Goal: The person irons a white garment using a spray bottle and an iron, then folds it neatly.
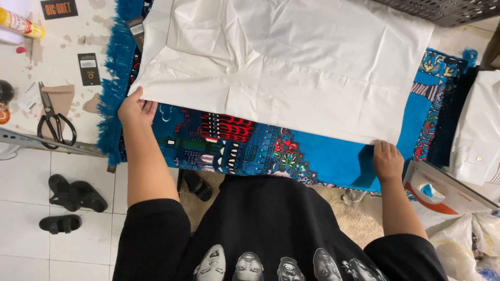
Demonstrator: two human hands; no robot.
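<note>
A large white cloth [291,67] lies spread over a blue patterned rug [323,156] that covers the table. My left hand [136,108] grips the cloth's near left corner, thumb on top. At the near right corner, my right hand [386,159] pinches the cloth's edge. Both arms reach out from my black printed shirt at the bottom of the view.
Black scissors [54,120] and small black tags [88,68] lie on the worn table at left. Folded white garments [479,130] sit at the right, above a cardboard box [442,190]. Black sandals [73,200] lie on the tiled floor. A dark perforated crate [448,10] is at top right.
</note>
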